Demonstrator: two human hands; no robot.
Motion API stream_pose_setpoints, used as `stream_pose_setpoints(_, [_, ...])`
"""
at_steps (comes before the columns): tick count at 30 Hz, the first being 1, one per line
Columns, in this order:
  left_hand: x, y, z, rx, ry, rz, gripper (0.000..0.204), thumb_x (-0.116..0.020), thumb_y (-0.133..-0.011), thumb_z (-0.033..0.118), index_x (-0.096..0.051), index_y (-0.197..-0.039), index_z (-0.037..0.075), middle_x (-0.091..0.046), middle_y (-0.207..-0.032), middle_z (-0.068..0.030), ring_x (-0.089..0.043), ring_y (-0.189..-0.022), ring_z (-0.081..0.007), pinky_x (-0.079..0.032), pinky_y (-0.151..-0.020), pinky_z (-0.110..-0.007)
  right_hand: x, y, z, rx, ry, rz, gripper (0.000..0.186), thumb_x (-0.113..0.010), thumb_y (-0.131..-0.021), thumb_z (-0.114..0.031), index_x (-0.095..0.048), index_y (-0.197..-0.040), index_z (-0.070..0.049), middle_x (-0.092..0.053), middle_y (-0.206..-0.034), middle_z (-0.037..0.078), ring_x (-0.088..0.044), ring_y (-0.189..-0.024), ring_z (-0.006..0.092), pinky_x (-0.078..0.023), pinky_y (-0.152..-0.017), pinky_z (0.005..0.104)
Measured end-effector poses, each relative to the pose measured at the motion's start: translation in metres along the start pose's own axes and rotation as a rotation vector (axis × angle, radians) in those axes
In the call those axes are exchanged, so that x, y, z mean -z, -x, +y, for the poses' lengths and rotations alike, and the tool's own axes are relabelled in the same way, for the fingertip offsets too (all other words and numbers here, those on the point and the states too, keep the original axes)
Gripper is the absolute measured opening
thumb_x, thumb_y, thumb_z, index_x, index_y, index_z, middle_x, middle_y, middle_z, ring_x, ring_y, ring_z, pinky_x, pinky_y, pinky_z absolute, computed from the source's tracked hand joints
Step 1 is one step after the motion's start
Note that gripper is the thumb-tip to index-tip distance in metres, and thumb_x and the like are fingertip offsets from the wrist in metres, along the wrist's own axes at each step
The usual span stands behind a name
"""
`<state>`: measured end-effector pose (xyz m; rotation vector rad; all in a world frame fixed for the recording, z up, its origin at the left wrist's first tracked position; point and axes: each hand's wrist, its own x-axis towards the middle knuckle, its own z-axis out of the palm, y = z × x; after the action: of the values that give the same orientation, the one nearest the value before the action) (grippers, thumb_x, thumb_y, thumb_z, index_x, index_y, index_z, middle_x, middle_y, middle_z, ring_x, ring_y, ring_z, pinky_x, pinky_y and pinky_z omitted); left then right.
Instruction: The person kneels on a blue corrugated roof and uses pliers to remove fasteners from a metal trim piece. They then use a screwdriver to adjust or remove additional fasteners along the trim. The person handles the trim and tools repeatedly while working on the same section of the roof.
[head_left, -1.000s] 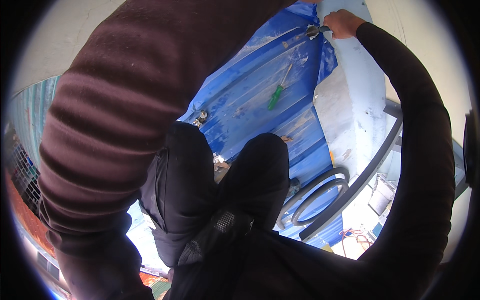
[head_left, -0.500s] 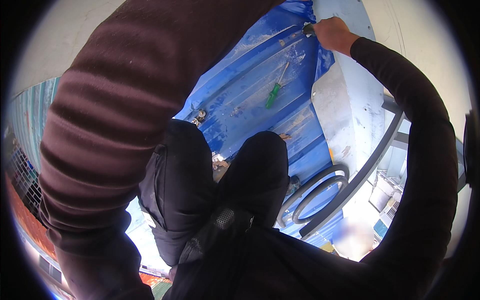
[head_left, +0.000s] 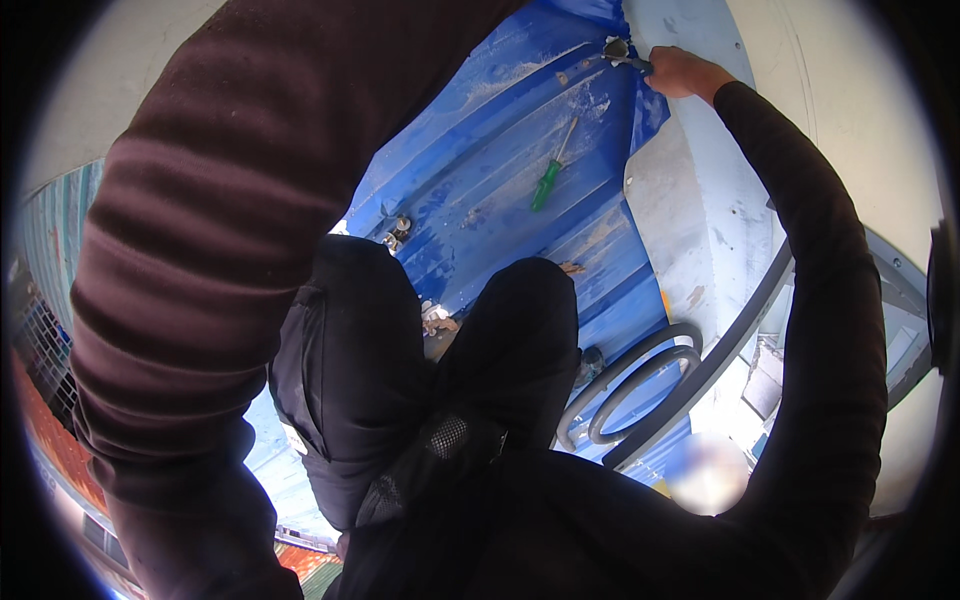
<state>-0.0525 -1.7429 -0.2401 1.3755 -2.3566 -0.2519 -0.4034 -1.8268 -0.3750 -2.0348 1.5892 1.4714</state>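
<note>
My right hand [head_left: 686, 72] is closed round the end of a dark hand tool [head_left: 638, 65] at the upper right. The tool's far end meets a small ragged opening [head_left: 616, 48] with pale edges in blue sheet metal; its exact kind is too small to make out. My left arm [head_left: 230, 180] stretches up across the left side and leaves the view at the top edge, so the left hand is hidden. On the blue corrugated sheet [head_left: 470, 160] below the opening lies a screwdriver [head_left: 547, 185] with a green handle, its shaft pointing away from me.
Small metal fittings [head_left: 398, 232] lie by my left knee. A coiled grey hose [head_left: 645, 385] rests right of my knees, beside a curved dark rail [head_left: 700, 390]. A pale panel [head_left: 700, 170] borders the blue sheet on the right. Debris [head_left: 437, 322] shows between my knees.
My right hand has drawn back slightly to the right, and more of the dark tool shows between it and the opening. The left arm has shifted a little left.
</note>
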Motion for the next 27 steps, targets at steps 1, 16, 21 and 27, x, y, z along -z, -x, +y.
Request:
stream_pose_setpoints(1, [0.001,0.001,0.0,0.004,0.001,-0.012,0.026,-0.061,-0.09,0.015,-0.079,-0.099,-0.001,-0.075,-0.1,-0.0248,-0.074,-0.095,-0.0414,-0.058,-0.084,-0.048,0.002,-0.002,0.0,0.061,0.011,0.027,0.049,-0.066,-0.1,-0.036,-0.065,-0.128,0.003,-0.066,-0.129,0.024,-0.061,-0.126,0.0404,-0.049,-0.103,0.0471])
stream_pose_setpoints(16, [0.008,0.004,0.003,0.015,-0.01,-0.053,0.027,-0.065,-0.087,0.014,-0.08,-0.104,0.0,-0.075,-0.106,-0.0239,-0.074,-0.1,-0.0395,-0.058,-0.087,-0.046,0.031,0.006,-0.011,-0.029,-0.097,-0.116,0.039,-0.064,-0.103,-0.038,-0.059,-0.129,-0.01,-0.07,-0.097,0.007,-0.069,-0.079,0.0223,-0.059,-0.068,0.0384])
stream_pose_setpoints(21, [0.013,0.002,0.0,-0.039,-0.038,-0.134,0.027,-0.064,-0.089,0.014,-0.08,-0.106,0.001,-0.076,-0.106,-0.0236,-0.074,-0.1,-0.0389,-0.058,-0.087,-0.046,0.023,0.0,-0.01,0.01,-0.058,0.018,0.049,-0.072,-0.097,-0.033,-0.061,-0.134,-0.003,-0.072,-0.112,0.016,-0.072,-0.096,0.0324,-0.058,-0.081,0.0424])
stream_pose_setpoints(27, [0.01,0.0,-0.005,-0.1,-0.042,-0.114,0.027,-0.063,-0.089,0.014,-0.08,-0.106,0.002,-0.076,-0.106,-0.0233,-0.074,-0.099,-0.0394,-0.058,-0.087,-0.046,0.003,-0.009,0.014,0.208,-0.047,0.225,0.056,-0.075,-0.096,-0.035,-0.061,-0.136,0.002,-0.071,-0.12,0.022,-0.07,-0.108,0.0374,-0.054,-0.095,0.0438])
